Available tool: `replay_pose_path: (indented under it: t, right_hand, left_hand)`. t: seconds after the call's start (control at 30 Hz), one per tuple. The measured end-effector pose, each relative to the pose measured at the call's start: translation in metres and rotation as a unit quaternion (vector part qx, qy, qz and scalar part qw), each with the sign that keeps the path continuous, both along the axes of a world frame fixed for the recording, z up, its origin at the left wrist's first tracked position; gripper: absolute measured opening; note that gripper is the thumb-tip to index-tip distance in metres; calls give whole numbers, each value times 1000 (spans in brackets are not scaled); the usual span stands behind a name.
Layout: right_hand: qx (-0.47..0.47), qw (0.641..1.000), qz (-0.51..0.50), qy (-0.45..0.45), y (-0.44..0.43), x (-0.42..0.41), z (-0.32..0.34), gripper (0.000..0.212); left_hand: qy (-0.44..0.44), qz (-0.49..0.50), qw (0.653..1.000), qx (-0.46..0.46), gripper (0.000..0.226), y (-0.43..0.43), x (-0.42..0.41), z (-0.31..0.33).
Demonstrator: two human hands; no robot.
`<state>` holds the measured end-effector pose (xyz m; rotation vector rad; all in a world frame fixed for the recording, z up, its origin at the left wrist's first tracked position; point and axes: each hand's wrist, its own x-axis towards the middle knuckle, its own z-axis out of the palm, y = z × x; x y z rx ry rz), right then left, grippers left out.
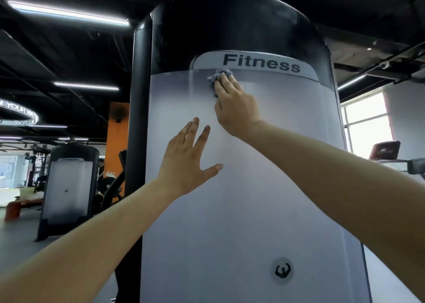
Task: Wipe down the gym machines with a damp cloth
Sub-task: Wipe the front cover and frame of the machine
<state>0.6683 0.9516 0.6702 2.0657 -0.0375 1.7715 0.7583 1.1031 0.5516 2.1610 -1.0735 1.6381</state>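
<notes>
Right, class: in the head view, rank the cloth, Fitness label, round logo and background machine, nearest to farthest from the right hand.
1. cloth, pressed under the right hand.
2. Fitness label, just above.
3. round logo, low on the panel.
4. background machine, far left.

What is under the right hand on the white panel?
A grey cloth, pressed by the right hand against the white panel. Its fingers cover most of it; only the upper edge shows.

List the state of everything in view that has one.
Cloth: bunched, pressed just under the Fitness label.
Right hand: fingers straight, pressing the cloth.
Left hand: fingers spread, holding nothing.
Panel: upright.
Ceiling lights: on.
</notes>
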Motion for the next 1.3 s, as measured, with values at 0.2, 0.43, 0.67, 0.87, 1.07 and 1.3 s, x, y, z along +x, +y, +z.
replay_pose_path:
  t: [0.2,0.43,0.67,0.87,1.07,1.3]
  right_hand:
    - [-108,994,-20,18,-21,2,-64,53]
    - [-13,999,-21,31,4,-16,19,63]
    - [-41,999,10,-18,-8,-8,-24,51]
    - [-176,983,-57,-9,-39,-12,-62,46]
    - [-91,992,-83,15,-12,-28,10,49]
    - [-57,998,-4,15,-14,-25,-54,47]
  left_hand:
    - [38,20,998,34,119,4,-8,-7]
    - [46,16,996,73,124,10,-11,-11]
    - [59,40,994,84,127,12,-15,-11]
    - [73,39,994,75,125,7,-16,-17]
    - [70,37,993,90,126,10,-17,-25]
    - [82,68,987,117,134,15,-22,-42]
